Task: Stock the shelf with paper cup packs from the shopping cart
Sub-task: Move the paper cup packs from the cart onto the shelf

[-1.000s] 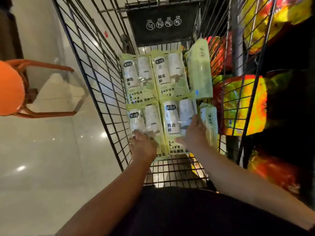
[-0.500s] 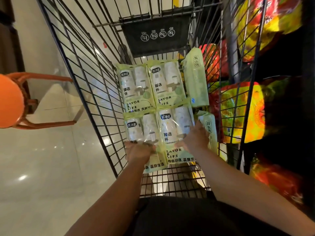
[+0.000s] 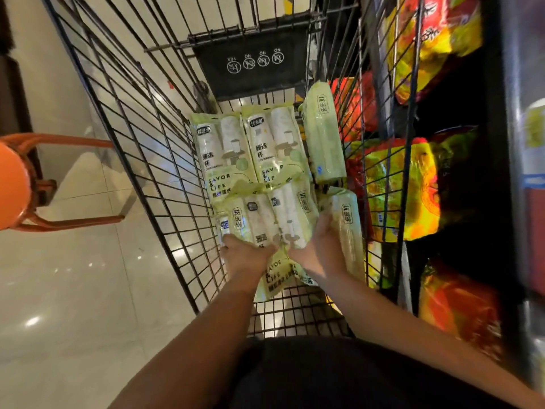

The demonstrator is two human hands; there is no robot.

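Observation:
Several pale green paper cup packs lie in the black wire shopping cart. My left hand and my right hand together grip the two nearest packs, which are pressed side by side and tilted up off the cart floor. Two more packs lie flat behind them. One pack stands on edge against the cart's right wall, and another stands just right of my right hand. The shelf is on the right.
The shelf holds red and yellow snack bags behind the cart's right wall. An orange stool stands on the glossy tiled floor at left. A black child-seat flap closes the cart's far end.
Both hands have closed on the two nearest packs, pushed them together and lifted their far ends off the cart floor. The view has tilted slightly.

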